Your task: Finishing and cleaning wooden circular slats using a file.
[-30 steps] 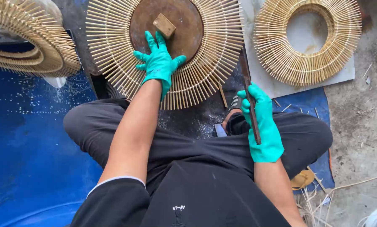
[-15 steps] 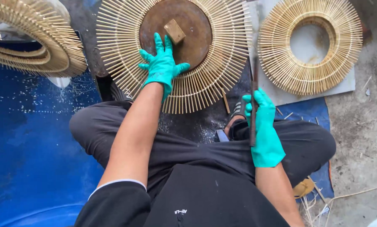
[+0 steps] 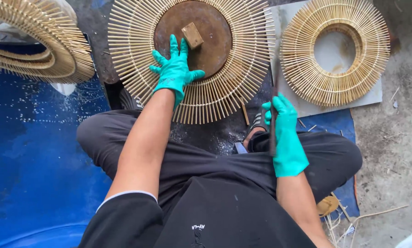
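- Stacked stick rings (image 3: 36, 46) lie well left of the left hand (image 3: 174, 72)
- That gloved hand presses flat, fingers spread, on the sunburst stick ring (image 3: 137, 41) beside the brown disc (image 3: 192, 39) and wooden block (image 3: 192, 35)
- The right hand (image 3: 286, 133) is clamped round a dark blade (image 3: 275, 92), with a second ring (image 3: 334, 50) beyond it

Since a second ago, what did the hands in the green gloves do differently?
Little changed. The left hand slid slightly up the round fan of thin bamboo sticks, closer to the small wooden block on the brown round disc. The right hand kept gripping the long dark blade, holding it more upright. The finished bamboo-stick ring stayed put.
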